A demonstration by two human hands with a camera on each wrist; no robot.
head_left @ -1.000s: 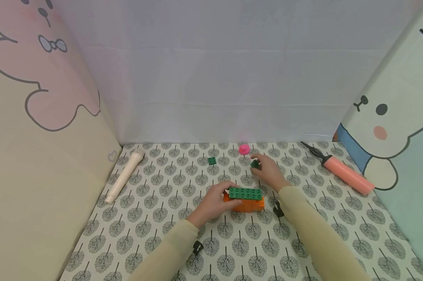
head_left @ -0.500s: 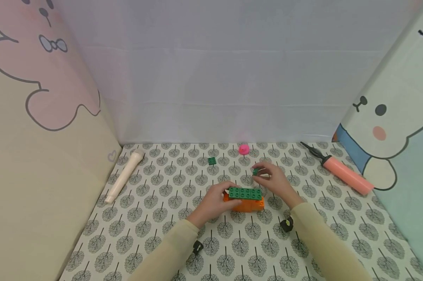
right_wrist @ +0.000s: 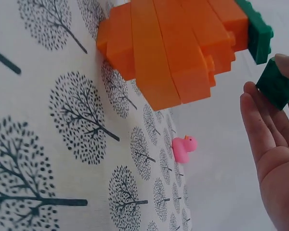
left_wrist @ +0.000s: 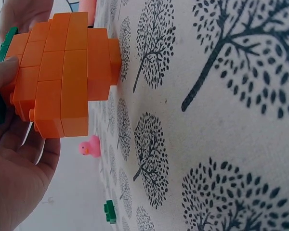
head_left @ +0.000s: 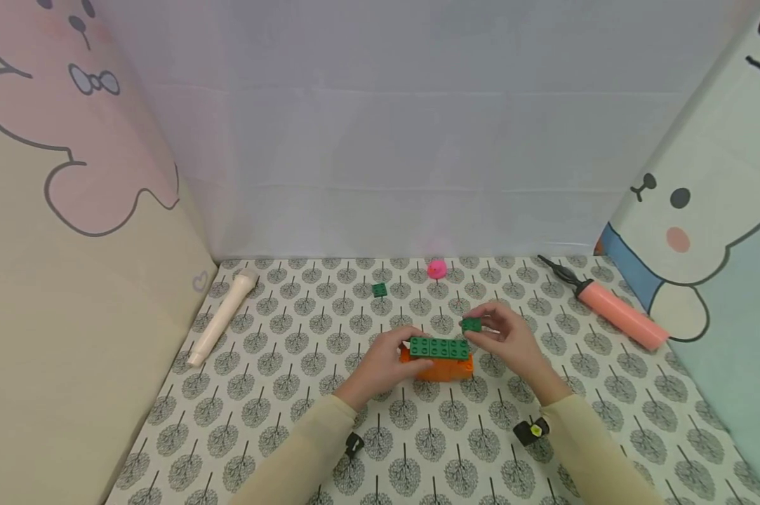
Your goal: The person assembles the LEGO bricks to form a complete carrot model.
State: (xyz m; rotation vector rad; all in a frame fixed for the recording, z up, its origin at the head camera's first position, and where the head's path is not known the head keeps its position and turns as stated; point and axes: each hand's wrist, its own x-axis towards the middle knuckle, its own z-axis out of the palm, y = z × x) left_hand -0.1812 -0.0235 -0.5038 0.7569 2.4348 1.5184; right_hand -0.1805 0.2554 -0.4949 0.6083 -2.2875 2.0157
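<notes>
My left hand (head_left: 386,363) grips a stepped build of orange toy bricks (head_left: 444,372) by its left end, thumb in front and fingers behind. Along its top runs a row of green studded bricks (head_left: 439,348). The left wrist view shows the stacked orange bricks (left_wrist: 62,72) narrowing toward the cloth. My right hand (head_left: 511,341) pinches a small green brick (head_left: 471,324) between thumb and fingers, just beyond the right end of the green row. In the right wrist view this green brick (right_wrist: 278,85) is close to the row's end but apart from it.
Another green brick (head_left: 380,290) lies farther back on the tree-patterned cloth (head_left: 278,435). A pink toy duck (head_left: 437,268) stands near the back wall. A cream stick with a wider head (head_left: 222,319) lies left, a coral hand pump with black nozzle (head_left: 622,314) right.
My right hand has drawn back toward me and slightly right with the small green brick, bringing it near the build's right end. My left hand and the orange build have stayed put.
</notes>
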